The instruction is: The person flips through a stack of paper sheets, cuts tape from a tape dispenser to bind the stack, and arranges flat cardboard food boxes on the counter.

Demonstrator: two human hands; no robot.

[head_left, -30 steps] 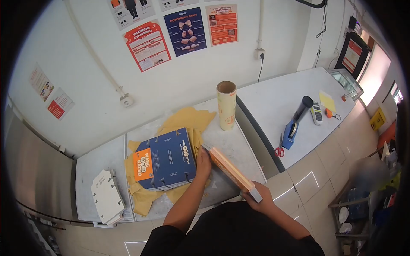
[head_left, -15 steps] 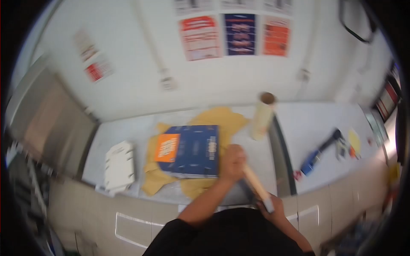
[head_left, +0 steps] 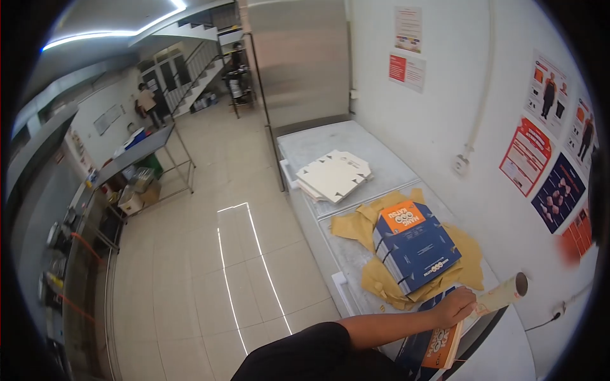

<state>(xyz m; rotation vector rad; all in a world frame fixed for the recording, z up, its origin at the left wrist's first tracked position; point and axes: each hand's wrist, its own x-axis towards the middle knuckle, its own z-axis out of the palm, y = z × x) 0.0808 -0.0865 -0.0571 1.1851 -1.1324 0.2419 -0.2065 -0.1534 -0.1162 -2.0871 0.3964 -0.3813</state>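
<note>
My left hand (head_left: pixel 454 307) is closed around the upper edge of a folded blue and orange cardboard box (head_left: pixel 443 348), which stands at the front right of the worktop. Just beyond that hand lies a stack of flat blue boxes (head_left: pixel 422 254) with an orange end panel, resting on crumpled brown paper (head_left: pixel 468 251). A pale cardboard tube (head_left: pixel 495 300) is right beside my fingers. My right hand is out of sight.
White flat box blanks (head_left: pixel 333 174) lie farther along the worktop (head_left: pixel 305 134). A steel cabinet (head_left: pixel 298 60) stands at its far end. Tiled floor (head_left: pixel 171 279) runs along the left, with a metal table (head_left: pixel 143 147) and a person (head_left: pixel 147 103) in the background.
My view has swung left, bringing the aisle and steel cabinet into sight. My left hand stays on the box; my right hand and the tools on the right have left view.
</note>
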